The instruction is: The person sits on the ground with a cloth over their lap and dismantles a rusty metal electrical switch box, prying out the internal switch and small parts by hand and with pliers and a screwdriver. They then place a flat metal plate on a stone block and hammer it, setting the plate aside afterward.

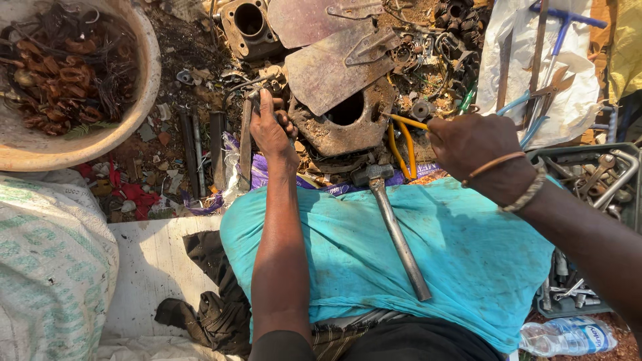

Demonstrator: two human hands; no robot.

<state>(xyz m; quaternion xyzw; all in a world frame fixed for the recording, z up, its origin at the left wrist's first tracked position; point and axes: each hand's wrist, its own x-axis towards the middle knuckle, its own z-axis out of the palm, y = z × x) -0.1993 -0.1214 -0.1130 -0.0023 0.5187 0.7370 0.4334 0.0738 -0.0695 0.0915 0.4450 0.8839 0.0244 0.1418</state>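
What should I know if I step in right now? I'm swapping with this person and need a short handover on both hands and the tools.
Left hand: closed around a small rusty metal part, at the edge of the scrap pile.
Right hand: gripping yellow-handled pliers, handles pointing toward the rusty engine casing.
Hammer: lying free on the turquoise cloth over the lap, head toward the pile.
Bowl at upper left holds dark wire coils.
Tool tray at right holds spanners.
Done: cannot tell from this view. Left: the casing sits whole in the pile.
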